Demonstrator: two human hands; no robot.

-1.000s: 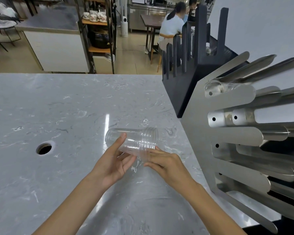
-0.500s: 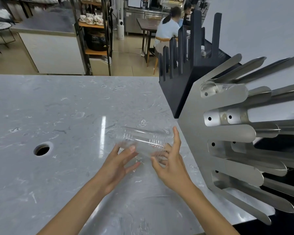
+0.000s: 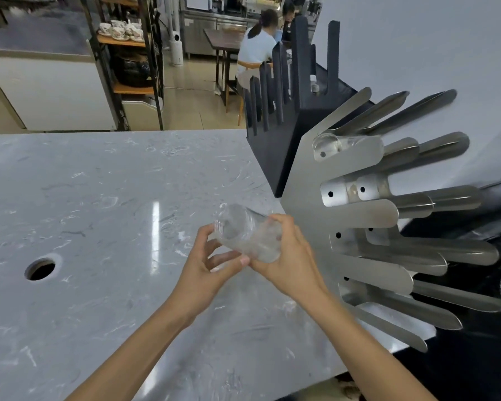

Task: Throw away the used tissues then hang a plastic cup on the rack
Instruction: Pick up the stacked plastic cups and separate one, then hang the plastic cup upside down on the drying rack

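Observation:
A clear plastic cup [image 3: 245,233] lies tilted in the air above the grey marble counter, its open mouth turned toward the upper left. My right hand [image 3: 289,256] wraps around the cup's far end from the right. My left hand [image 3: 206,264] touches the cup from below and the left, thumb and fingers spread under it. The steel rack [image 3: 356,215] with long flat prongs stands just to the right of my hands. Another clear cup [image 3: 330,144] sits on one of the rack's upper prongs. No tissues are visible.
A round hole [image 3: 42,267] is cut into the counter [image 3: 113,198] at the left. A black pronged holder [image 3: 284,111] stands behind the steel rack. Beyond the counter are shelves with teacups [image 3: 122,30] and a seated person [image 3: 258,44] at a table.
The cup was lifted off the counter and turned, its mouth now facing up-left. My right hand closed around it and both hands shifted right, toward the rack.

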